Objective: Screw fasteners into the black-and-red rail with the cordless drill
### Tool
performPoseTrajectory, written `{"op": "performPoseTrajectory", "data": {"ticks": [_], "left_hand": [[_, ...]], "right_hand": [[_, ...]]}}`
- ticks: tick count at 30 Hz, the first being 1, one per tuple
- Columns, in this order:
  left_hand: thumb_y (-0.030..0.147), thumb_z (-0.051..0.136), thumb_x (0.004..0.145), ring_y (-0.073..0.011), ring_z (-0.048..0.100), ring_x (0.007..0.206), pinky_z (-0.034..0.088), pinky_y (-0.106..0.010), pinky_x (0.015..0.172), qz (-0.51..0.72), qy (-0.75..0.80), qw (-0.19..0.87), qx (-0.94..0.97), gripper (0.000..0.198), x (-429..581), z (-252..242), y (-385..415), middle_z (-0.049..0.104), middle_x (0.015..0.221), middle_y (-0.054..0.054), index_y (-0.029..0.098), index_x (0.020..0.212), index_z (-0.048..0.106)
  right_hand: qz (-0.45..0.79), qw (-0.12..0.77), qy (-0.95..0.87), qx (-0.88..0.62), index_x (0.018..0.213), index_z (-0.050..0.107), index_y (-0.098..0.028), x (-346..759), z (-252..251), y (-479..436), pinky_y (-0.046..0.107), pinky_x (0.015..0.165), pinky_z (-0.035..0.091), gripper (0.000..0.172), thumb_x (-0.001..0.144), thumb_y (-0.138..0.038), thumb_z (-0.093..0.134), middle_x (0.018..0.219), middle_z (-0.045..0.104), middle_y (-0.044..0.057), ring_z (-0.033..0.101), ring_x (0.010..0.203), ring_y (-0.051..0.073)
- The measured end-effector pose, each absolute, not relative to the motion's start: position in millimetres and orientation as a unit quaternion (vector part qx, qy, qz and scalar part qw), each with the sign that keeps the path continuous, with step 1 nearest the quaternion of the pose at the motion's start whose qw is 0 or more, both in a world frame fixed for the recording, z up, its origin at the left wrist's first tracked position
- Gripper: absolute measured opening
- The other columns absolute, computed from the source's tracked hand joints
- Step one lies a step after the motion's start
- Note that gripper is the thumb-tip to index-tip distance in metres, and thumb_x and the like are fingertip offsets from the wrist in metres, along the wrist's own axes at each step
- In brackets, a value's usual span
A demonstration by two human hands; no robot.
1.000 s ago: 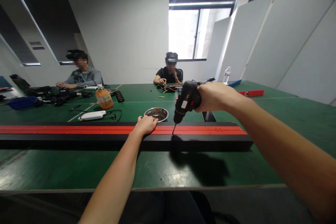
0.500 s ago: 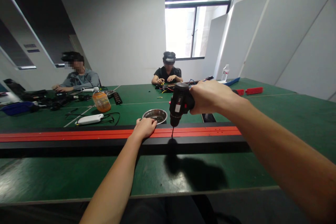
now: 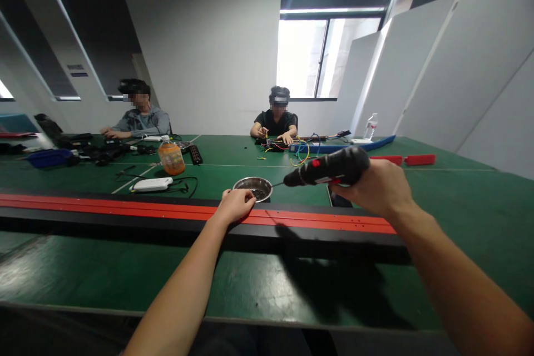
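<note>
My right hand [image 3: 381,186] is wrapped round the grip of a black cordless drill [image 3: 329,168]. The drill lies nearly level, its thin long bit pointing left at the right rim of a round steel bowl [image 3: 270,189]. Small dark pieces, too small to name, lie in the bowl. My left hand [image 3: 237,206] rests over the long red and black rail [image 3: 300,219], at the bowl's near side. Its fingers are curled together, and what they may hold is hidden. Several small holes show in the rail's red face.
Two people sit across the green table [image 3: 250,283], one handling wired parts. Beyond the rail are an orange-filled jar [image 3: 171,158], a white power strip [image 3: 151,184] with a cable, a blue tray [image 3: 50,158], red blocks [image 3: 420,160] and a plastic bottle [image 3: 371,127].
The drill has lifted off the rail and swung from bit-down to nearly level, toward the bowl. My right hand has moved right and down. My left hand stays by the bowl; the view has shifted slightly.
</note>
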State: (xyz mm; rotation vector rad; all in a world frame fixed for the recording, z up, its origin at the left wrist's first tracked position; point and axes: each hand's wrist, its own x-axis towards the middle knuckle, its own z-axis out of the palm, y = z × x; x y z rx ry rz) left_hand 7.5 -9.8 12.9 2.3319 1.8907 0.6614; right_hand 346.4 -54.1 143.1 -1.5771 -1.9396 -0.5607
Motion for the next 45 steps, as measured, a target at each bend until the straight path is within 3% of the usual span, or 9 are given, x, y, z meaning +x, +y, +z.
{"op": "performPoseTrajectory", "data": {"ticks": [5,9,13,16,19,21,28,36,45], "left_hand": [[0.042,0.059,0.087,-0.0274,0.070,0.096,0.045,-0.038,0.090,0.250,0.615,0.074,0.744,0.024,0,11,-6,0.078,0.097,-0.004,0.027,0.090,0.077],[0.041,0.061,0.087,-0.0289,0.069,0.096,0.040,-0.045,0.101,0.266,0.623,0.035,0.735,0.022,1,10,-7,0.078,0.093,-0.006,0.025,0.087,0.077],[0.038,0.065,0.085,-0.0261,0.069,0.088,0.046,-0.041,0.093,0.370,0.574,0.055,0.728,0.019,7,16,-13,0.076,0.090,-0.008,0.022,0.083,0.074],[0.041,0.070,0.083,-0.0205,0.066,0.076,0.050,-0.032,0.076,0.548,0.505,0.155,0.648,0.022,11,30,-17,0.074,0.084,-0.007,0.019,0.083,0.072],[0.040,0.077,0.079,-0.0131,0.062,0.070,0.050,-0.026,0.070,0.723,0.391,0.266,0.504,0.025,14,51,-23,0.072,0.085,-0.004,0.017,0.087,0.071],[0.036,0.082,0.075,-0.0094,0.060,0.069,0.049,-0.022,0.069,0.773,0.313,0.329,0.443,0.025,17,64,-28,0.071,0.087,-0.003,0.017,0.089,0.072],[0.029,0.089,0.068,-0.0066,0.061,0.070,0.051,-0.019,0.065,0.792,0.202,0.432,0.381,0.027,35,95,-45,0.070,0.087,0.000,0.017,0.087,0.071],[0.030,0.086,0.072,-0.0062,0.062,0.070,0.055,-0.022,0.070,0.768,0.194,0.447,0.415,0.027,39,101,-48,0.070,0.089,0.002,0.019,0.089,0.068],[0.027,0.090,0.066,-0.0060,0.061,0.067,0.053,-0.021,0.069,0.771,0.223,0.426,0.418,0.029,36,106,-47,0.069,0.082,0.002,0.017,0.085,0.070]], "right_hand": [[0.111,0.564,-0.666,-0.475,0.104,0.073,-0.018,325,101,-35,0.036,0.064,0.055,0.057,0.060,-0.054,0.083,0.086,0.076,0.007,0.070,0.078,0.027],[0.283,0.612,-0.596,-0.436,0.097,0.072,-0.016,297,72,-27,0.034,0.054,0.054,0.052,0.059,-0.049,0.086,0.070,0.072,0.003,0.065,0.057,0.022],[0.277,0.641,-0.573,-0.430,0.106,0.070,-0.017,284,52,-24,0.036,0.057,0.056,0.060,0.057,-0.046,0.089,0.074,0.074,0.005,0.069,0.064,0.026],[0.276,0.632,-0.584,-0.428,0.106,0.071,-0.017,284,46,-26,0.038,0.060,0.057,0.057,0.060,-0.046,0.086,0.074,0.075,0.006,0.071,0.069,0.029],[0.273,0.622,-0.595,-0.429,0.099,0.073,-0.017,285,46,-27,0.039,0.062,0.058,0.049,0.063,-0.048,0.084,0.069,0.074,0.006,0.072,0.070,0.030],[0.266,0.618,-0.598,-0.436,0.092,0.074,-0.017,285,46,-27,0.039,0.063,0.058,0.043,0.064,-0.049,0.082,0.065,0.072,0.006,0.071,0.069,0.031],[0.257,0.600,-0.601,-0.460,0.075,0.073,-0.018,286,44,-27,0.040,0.065,0.057,0.037,0.064,-0.053,0.080,0.058,0.069,0.006,0.070,0.066,0.030],[0.262,0.593,-0.610,-0.456,0.081,0.074,-0.019,287,45,-29,0.042,0.066,0.058,0.036,0.067,-0.052,0.080,0.062,0.071,0.006,0.071,0.068,0.031],[0.271,0.589,-0.613,-0.453,0.086,0.074,-0.021,289,43,-27,0.042,0.067,0.058,0.038,0.066,-0.053,0.081,0.061,0.070,0.006,0.072,0.072,0.034]]}}
